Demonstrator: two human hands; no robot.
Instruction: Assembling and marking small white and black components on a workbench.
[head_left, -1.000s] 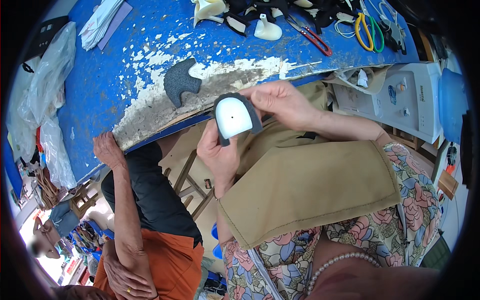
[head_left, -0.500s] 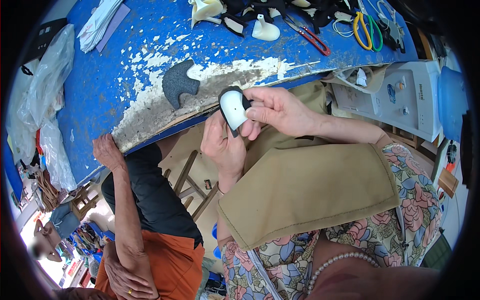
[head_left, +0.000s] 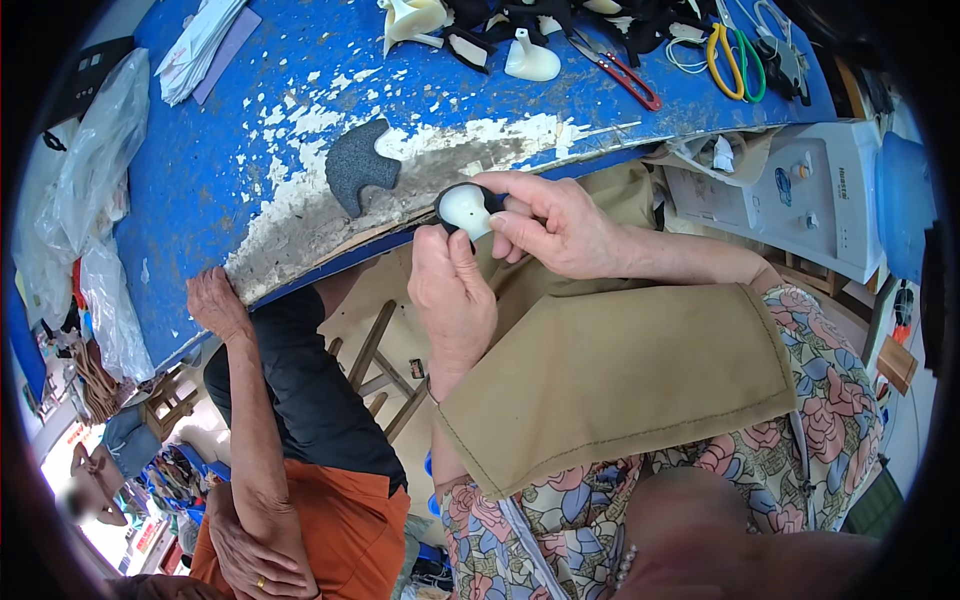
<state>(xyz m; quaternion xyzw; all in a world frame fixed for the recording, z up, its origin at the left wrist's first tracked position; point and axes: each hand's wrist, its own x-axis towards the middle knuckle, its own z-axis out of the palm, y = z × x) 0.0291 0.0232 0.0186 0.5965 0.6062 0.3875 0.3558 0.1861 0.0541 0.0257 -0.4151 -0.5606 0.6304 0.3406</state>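
Note:
My left hand [head_left: 452, 300] and my right hand [head_left: 562, 228] hold a small, cupped white piece with a black rim [head_left: 464, 207] between them, just off the front edge of the blue table [head_left: 290, 185]. My left fingers pinch its lower side. My right thumb presses on its right side while the forefinger curls over the top; the other right fingers are partly hidden. A small dark dot shows on the white surface. On the worn tabletop just beyond lies a dark grey foam cutout [head_left: 360, 166] with curved edges.
White moulded parts [head_left: 532, 62] and black scraps sit along the far side, near red-handled scissors [head_left: 625, 80] and yellow-and-green-handled scissors [head_left: 735, 65]. At left, another person's hand [head_left: 215, 303] rests on the table edge by plastic bags [head_left: 95, 190]. A white water dispenser [head_left: 800, 195] stands right.
The white piece has tipped, so its face now looks rounder and shorter. My left fingers have shifted lower on it, and my right hand has moved slightly along its side.

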